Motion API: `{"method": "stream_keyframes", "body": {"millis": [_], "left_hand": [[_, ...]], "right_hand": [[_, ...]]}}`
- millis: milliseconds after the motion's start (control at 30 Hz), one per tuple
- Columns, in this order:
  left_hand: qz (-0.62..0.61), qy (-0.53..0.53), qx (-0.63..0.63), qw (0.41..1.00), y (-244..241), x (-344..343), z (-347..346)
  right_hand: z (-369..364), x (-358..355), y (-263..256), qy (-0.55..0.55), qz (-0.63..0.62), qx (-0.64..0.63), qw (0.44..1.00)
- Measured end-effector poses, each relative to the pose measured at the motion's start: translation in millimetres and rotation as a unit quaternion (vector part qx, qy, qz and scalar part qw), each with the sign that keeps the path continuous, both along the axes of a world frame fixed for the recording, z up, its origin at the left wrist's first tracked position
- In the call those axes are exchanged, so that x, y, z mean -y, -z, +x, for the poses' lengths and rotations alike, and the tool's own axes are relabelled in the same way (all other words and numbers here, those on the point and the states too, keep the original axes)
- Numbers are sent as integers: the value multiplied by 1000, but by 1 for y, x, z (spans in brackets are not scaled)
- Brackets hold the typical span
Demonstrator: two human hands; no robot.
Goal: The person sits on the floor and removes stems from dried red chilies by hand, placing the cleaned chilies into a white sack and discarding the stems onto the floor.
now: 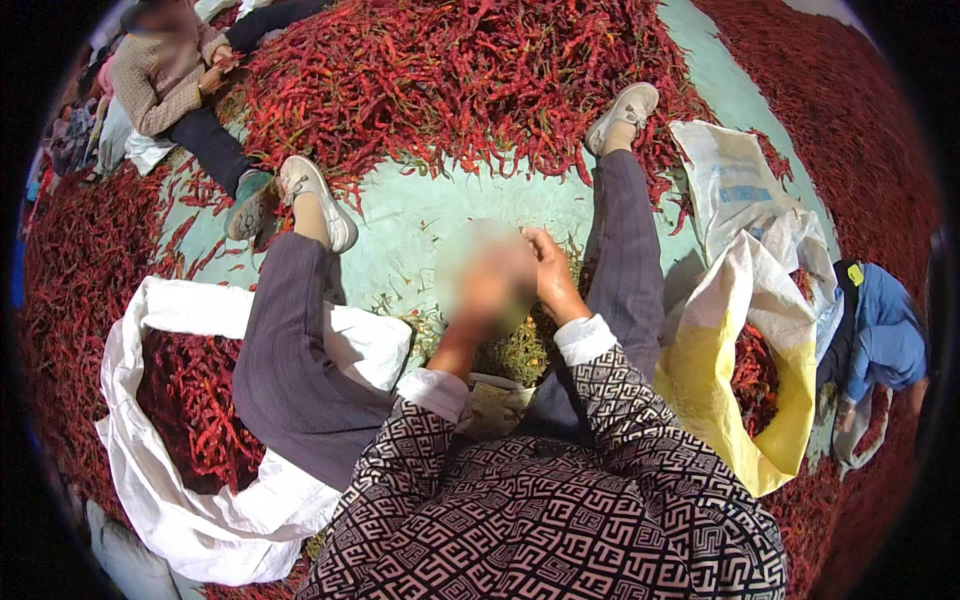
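Note:
My left hand (480,289) is mostly hidden by a blurred patch between my spread legs, so what it holds cannot be made out. Close beside it on the right is my right hand (553,274), its fingers bent toward the blurred patch; whether they pinch anything is unclear. Below the hands lies a heap of green chili stems (521,352). Past my feet spreads a large pile of red chilies (465,82). A white woven sack (195,307) with red chilies inside stands open at my left, and a yellow and white sack (716,367) holding chilies is at my right.
A person in a knitted sweater (161,82) sits at the upper left, one shoe near my left foot. Another person in blue (889,322) bends at the far right. A printed white sack (735,180) lies beyond the yellow one. More chilies (840,97) cover the ground.

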State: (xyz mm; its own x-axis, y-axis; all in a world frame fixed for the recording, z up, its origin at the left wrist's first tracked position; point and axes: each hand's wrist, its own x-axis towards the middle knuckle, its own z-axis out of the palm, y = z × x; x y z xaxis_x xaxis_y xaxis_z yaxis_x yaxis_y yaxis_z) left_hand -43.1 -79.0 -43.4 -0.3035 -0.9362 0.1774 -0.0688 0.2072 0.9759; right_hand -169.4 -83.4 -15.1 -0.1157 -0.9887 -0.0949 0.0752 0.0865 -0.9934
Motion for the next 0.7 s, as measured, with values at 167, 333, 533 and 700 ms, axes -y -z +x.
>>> {"method": "stream_keyframes", "body": {"millis": [167, 333, 533, 700], "left_hand": [[-23, 50, 40, 998, -28, -3, 7], [-9, 22, 193, 981, -42, -8, 4], [-81, 31, 180, 980, -45, -9, 4], [200, -69, -25, 977, 11, -11, 34]], "right_hand": [[-13, -18, 17, -50, 42, 126, 990], [-21, -15, 43, -64, -91, -51, 992], [-14, -32, 15, -9, 154, 303, 940], [-30, -25, -50, -32, -22, 470, 882]]}}
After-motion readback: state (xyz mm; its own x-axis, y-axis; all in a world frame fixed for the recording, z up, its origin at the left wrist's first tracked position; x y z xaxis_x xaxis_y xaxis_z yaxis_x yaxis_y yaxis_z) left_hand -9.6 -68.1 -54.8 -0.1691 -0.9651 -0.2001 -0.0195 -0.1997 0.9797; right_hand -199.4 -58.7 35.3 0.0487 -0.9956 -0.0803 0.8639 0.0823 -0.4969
